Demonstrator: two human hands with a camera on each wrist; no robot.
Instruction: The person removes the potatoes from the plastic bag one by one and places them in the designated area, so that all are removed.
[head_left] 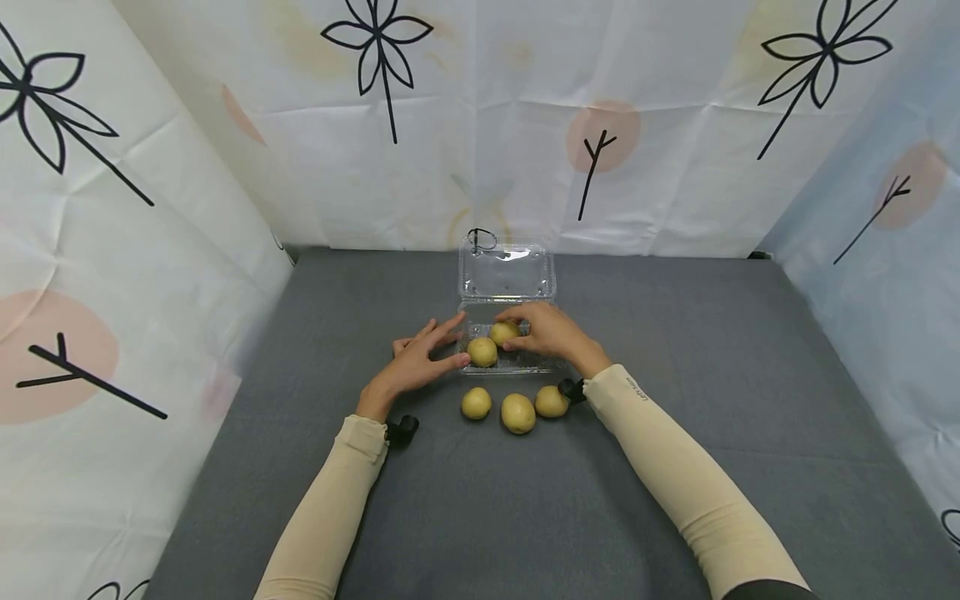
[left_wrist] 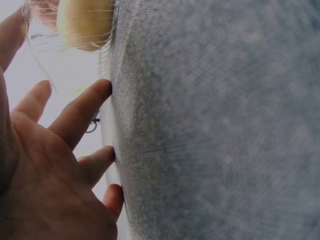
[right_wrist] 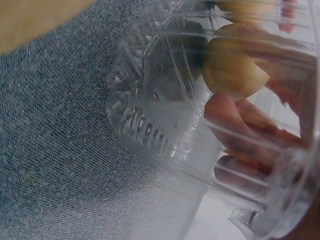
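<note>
A clear plastic clamshell box [head_left: 540, 362] stands on the table with its lid [head_left: 507, 273] tipped back. Inside it are two yellow potatoes, one [head_left: 482, 352] at the left and another [head_left: 505, 334] beside it. My right hand [head_left: 551, 333] reaches into the box and grips the second potato [right_wrist: 230, 70] between thumb and fingers. At the box's left side, my left hand [head_left: 416, 362] has its fingers spread, with thumb and index finger at the wall. In the left wrist view, the left hand's fingers [left_wrist: 82, 112] look straight, some of their tips against the cloth.
Three more potatoes lie in front of the box: one at the left [head_left: 476, 403], one in the middle [head_left: 518, 413] and one at the right [head_left: 551, 402], close under the right wrist. Grey cloth [head_left: 480, 517] covers the table. Patterned white curtains [head_left: 480, 125] enclose its back and sides.
</note>
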